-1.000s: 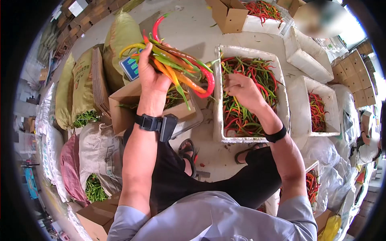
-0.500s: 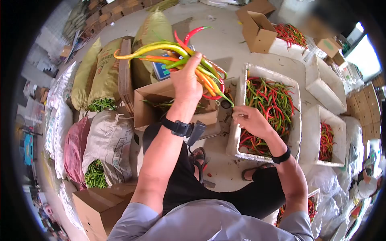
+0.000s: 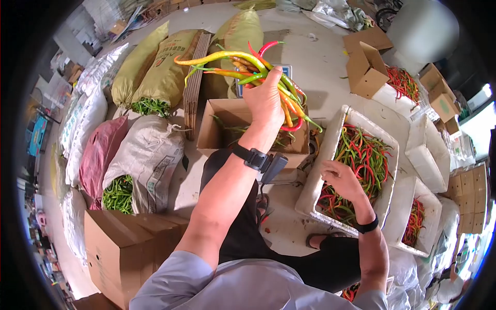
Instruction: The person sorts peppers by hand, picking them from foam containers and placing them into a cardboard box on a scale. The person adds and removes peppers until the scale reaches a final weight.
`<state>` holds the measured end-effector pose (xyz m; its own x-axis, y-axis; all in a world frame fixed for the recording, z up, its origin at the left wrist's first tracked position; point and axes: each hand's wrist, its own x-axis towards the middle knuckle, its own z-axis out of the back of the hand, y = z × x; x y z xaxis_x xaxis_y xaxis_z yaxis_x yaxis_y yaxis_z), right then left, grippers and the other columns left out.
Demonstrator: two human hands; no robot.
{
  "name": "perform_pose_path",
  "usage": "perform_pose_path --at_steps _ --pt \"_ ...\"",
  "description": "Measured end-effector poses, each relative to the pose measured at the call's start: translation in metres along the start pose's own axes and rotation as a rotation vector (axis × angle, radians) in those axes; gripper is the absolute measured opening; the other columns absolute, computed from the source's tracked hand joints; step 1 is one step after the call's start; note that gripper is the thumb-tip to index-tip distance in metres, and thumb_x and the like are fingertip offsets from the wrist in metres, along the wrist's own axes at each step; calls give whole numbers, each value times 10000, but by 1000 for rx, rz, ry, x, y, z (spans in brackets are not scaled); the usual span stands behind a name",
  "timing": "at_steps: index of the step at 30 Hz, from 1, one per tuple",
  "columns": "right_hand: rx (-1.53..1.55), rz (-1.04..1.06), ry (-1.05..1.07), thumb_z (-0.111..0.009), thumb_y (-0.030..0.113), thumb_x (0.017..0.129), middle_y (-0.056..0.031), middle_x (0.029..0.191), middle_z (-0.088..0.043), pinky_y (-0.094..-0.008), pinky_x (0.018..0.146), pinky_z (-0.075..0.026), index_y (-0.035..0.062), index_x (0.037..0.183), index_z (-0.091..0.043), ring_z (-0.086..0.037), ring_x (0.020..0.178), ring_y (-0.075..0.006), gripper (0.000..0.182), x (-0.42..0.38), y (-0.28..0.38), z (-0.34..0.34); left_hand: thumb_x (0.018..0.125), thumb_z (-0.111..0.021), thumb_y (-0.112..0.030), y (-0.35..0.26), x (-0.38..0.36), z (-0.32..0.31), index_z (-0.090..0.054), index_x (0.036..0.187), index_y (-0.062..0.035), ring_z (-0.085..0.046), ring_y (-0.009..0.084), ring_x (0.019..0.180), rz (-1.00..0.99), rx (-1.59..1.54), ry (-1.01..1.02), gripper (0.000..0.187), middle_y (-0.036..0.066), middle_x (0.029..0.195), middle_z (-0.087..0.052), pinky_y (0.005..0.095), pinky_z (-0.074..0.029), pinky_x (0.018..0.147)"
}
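Observation:
My left hand [image 3: 267,98] is closed around a bunch of long chili peppers [image 3: 248,57], yellow, orange, red and green, raised over an open cardboard box [image 3: 227,144]. Some peppers lie inside that box. My right hand [image 3: 342,179] hovers over the left side of a white foam box [image 3: 305,199] full of red and green chili peppers [image 3: 361,155]. Its fingers are curled together, and whatever they hold, if anything, is hidden. Behind the bunch, a blue scale [image 3: 239,89] is partly covered.
To the left stand yellow-green sacks [image 3: 165,62], a white sack [image 3: 147,152] spilling green peppers, and a pink sack [image 3: 103,155]. More foam boxes [image 3: 426,206] are on the right. A cardboard box [image 3: 124,248] sits by my left side.
The view has turned, so the surroundings sit further right. My right hand has drawn away from the hanging tip of a green pepper. My left hand still grips the bunch.

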<state>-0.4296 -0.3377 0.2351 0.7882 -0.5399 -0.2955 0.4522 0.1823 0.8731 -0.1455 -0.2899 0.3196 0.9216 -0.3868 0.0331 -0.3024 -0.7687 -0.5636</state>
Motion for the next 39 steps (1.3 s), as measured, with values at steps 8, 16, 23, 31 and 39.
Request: perform_pose_path --at_steps 8,16,23,31,39 --pt "-48 34 13 -634 141 981 -166 1126 -727 -318 932 -533 -95 1358 -546 -682 1046 -191 454 4 -7 -1 831 -787 25 10 6 31 -585 1172 -53 -650 192 865 110 -95 -185 404 54 1048 -646 374 -570 775" --pt "-104 49 15 -625 128 982 -140 1085 -737 -310 897 -538 -94 1342 -554 -683 995 -165 429 -5 9 -3 843 -801 -28 23 8 66 -564 1218 -39 -660 221 928 155 -55 -334 443 70 1089 -649 418 -581 831" --pt "-146 73 -5 -646 145 969 -144 1038 -748 -312 837 -544 -67 1328 -578 -684 915 -179 422 -3 3 -3 856 -785 -21 22 20 68 -572 1175 -36 -668 230 909 59 -81 -340 384 70 1057 -652 422 -591 814" --pt "-181 57 18 -636 130 969 -166 1045 -744 -335 856 -548 -57 1339 -571 -702 927 -205 420 2 0 -5 875 -768 -151 73 -6 81 -573 1212 -57 -667 218 918 289 -64 -513 401 51 1087 -666 411 -567 810" --pt "-295 43 -13 -652 204 954 -221 1046 -735 -373 859 -546 -32 1320 -596 -715 939 -298 438 -5 3 4 943 -558 -154 37 19 116 -616 1201 8 -634 238 923 316 71 -637 310 89 1100 -638 423 -535 840"
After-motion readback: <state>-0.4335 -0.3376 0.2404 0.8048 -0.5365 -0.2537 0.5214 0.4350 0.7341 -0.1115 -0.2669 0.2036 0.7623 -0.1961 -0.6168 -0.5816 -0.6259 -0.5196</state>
